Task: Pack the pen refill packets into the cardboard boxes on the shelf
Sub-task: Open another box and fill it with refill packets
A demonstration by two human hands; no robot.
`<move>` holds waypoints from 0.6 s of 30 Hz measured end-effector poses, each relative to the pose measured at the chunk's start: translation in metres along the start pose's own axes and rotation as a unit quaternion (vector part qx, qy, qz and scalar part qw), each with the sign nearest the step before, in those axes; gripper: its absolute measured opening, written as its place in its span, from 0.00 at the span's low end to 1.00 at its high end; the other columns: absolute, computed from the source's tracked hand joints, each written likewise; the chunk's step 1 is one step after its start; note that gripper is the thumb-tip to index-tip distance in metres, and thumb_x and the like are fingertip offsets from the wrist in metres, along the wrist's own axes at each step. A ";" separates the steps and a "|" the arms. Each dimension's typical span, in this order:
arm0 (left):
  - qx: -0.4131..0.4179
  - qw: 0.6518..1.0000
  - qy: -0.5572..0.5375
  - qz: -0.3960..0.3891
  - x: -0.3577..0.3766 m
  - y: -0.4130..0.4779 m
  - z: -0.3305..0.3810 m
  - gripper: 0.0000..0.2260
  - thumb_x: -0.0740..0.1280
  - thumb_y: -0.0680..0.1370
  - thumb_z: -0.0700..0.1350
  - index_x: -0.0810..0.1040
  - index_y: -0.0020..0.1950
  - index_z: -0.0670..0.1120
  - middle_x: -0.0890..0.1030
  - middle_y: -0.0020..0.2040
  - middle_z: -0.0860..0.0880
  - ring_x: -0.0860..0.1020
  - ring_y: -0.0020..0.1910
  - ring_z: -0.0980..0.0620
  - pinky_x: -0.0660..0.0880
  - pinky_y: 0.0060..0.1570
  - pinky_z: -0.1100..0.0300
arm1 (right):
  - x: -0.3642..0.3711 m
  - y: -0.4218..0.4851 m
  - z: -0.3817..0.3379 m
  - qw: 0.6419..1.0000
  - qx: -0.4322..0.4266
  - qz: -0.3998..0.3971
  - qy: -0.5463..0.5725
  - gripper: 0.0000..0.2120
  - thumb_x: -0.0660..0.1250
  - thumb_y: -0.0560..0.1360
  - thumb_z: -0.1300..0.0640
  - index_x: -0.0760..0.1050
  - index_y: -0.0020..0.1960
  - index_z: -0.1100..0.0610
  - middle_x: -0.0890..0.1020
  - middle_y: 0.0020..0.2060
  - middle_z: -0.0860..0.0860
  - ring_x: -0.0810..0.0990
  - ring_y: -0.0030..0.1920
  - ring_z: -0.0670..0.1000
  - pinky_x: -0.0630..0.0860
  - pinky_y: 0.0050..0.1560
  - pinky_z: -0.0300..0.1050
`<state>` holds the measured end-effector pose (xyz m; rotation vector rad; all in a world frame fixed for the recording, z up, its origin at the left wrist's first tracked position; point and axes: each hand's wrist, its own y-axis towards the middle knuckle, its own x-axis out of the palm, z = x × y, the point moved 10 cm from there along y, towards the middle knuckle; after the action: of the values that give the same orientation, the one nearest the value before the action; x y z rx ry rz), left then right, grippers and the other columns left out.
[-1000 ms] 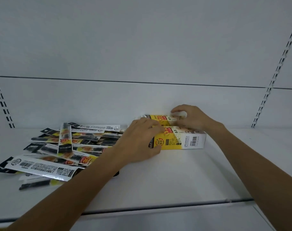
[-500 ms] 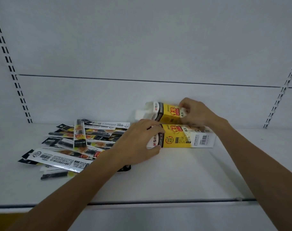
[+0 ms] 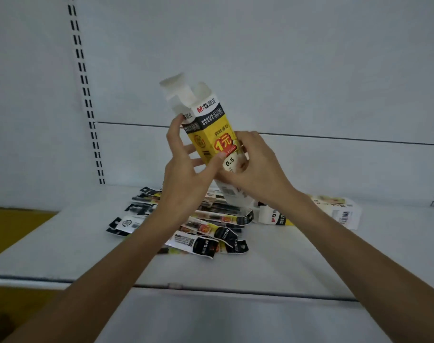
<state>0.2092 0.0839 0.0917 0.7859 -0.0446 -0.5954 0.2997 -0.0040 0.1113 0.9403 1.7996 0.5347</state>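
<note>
A yellow, black and white cardboard box (image 3: pixel 211 125) is held up in the air above the shelf, nearly upright and leaning left, with its white top flaps open. My left hand (image 3: pixel 186 174) grips its left side, thumb across the front. My right hand (image 3: pixel 255 169) grips its lower right part. A pile of several pen refill packets (image 3: pixel 206 231) lies on the shelf below my hands. A second box (image 3: pixel 334 214) lies flat on the shelf to the right, partly hidden by my right forearm.
The white shelf (image 3: pixel 285 256) has a front edge running across the lower view. A white back wall with slotted uprights (image 3: pixel 87 100) stands behind. A yellow-brown surface (image 3: pixel 13 226) shows at the far left.
My right hand has lifted the upper box off the lying one and stood it upright. My left hand has left the lower box and taken hold of the raised one.
</note>
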 end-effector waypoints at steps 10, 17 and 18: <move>-0.066 0.991 0.098 0.065 -0.146 -0.007 -0.040 0.42 0.72 0.70 0.45 0.45 0.71 0.58 0.74 0.54 0.50 0.77 0.45 0.56 0.70 0.46 0.59 | 0.124 -0.025 -0.010 0.933 0.063 -0.349 -0.066 0.19 0.72 0.70 0.47 0.73 0.58 0.51 0.80 0.46 0.47 0.78 0.46 0.46 0.76 0.48 0.42; -0.084 0.988 0.111 0.065 -0.179 -0.011 -0.061 0.42 0.72 0.70 0.43 0.47 0.71 0.58 0.72 0.53 0.51 0.75 0.48 0.52 0.69 0.44 0.58 | 0.130 -0.022 0.007 0.944 0.088 -0.311 -0.070 0.16 0.66 0.75 0.57 0.69 0.61 0.50 0.79 0.45 0.49 0.79 0.45 0.51 0.75 0.46 0.42; -0.083 0.988 0.110 0.063 -0.181 -0.012 -0.062 0.42 0.72 0.70 0.43 0.47 0.71 0.58 0.72 0.54 0.50 0.75 0.48 0.52 0.69 0.44 0.58 | 0.127 -0.020 0.007 0.948 0.086 -0.299 -0.067 0.17 0.65 0.76 0.59 0.68 0.63 0.49 0.78 0.45 0.49 0.78 0.45 0.51 0.73 0.46 0.41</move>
<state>0.0683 0.2117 0.0712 0.6778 0.1551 -0.3846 0.2728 0.0854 0.0222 0.4806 1.9067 -0.0704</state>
